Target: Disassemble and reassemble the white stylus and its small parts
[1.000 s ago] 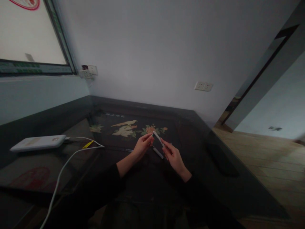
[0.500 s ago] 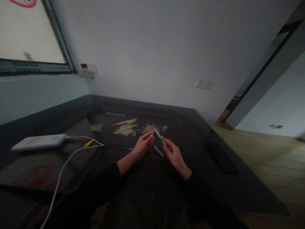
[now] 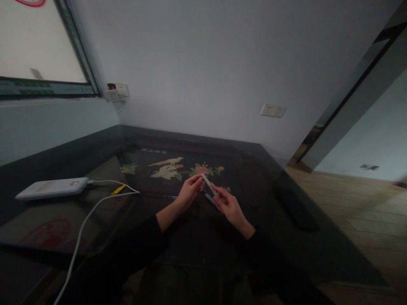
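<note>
Both of my hands meet over the middle of a dark glass-topped table. My left hand pinches the upper end of a thin white stick-like piece. My right hand grips its lower end from the right. A second pale stick lies on the table just below the held one, partly hidden by my right fingers. A small shiny bit rests on the table right of my hands; what it is stays unclear.
A white power bank lies at the left with a white cable running toward me and a yellow tag. Bird and flower inlay decorates the tabletop. Wall sockets sit behind; wooden floor lies to the right.
Both hands drifted slightly lower in view with the white stick, and the stick now lies a little flatter, closer to the second stick on the table.
</note>
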The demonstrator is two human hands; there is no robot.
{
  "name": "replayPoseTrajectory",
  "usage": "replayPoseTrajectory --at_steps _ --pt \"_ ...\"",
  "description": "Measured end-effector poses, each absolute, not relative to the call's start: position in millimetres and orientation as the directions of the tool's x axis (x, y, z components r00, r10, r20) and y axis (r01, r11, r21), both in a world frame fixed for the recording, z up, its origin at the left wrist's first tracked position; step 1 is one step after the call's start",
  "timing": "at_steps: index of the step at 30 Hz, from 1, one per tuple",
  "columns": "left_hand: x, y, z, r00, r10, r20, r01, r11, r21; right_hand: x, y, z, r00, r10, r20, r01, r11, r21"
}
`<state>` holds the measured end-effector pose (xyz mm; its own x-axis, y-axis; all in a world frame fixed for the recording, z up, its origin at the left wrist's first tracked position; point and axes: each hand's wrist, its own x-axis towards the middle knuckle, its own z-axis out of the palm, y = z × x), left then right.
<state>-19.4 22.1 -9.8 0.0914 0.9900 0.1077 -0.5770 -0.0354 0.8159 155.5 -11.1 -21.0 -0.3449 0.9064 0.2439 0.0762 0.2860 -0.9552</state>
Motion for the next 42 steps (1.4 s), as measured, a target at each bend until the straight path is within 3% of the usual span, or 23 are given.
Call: replayPoseTrajectory --at_steps 5,18,30,42 --pt "-18.9 22.0 -10.2 0.085 0.99 0.114 -0.584 -0.044 0.811 154.6 -7.3 -23.2 -0.378 0.907 0.183 -0.045 0.18 -0.983" --pt "-18.2 20.5 -9.2 0.092 0.993 0.076 -0.537 -0.015 0.843 161.4 -4.2 -14.6 -0.234 0.935 0.266 0.157 0.306 -0.939" --pt "-18.5 20.3 -6.7 0.053 0.994 0.094 -0.588 -0.045 0.808 157.5 -9.4 -14.7 -0.393 0.905 0.163 -0.051 0.155 -0.987" --pt "-20.4 23.3 -12.3 0.07 0.995 0.075 -0.537 -0.026 0.843 161.9 -2.6 -18.6 -0.262 0.934 0.244 0.133 0.285 -0.949"
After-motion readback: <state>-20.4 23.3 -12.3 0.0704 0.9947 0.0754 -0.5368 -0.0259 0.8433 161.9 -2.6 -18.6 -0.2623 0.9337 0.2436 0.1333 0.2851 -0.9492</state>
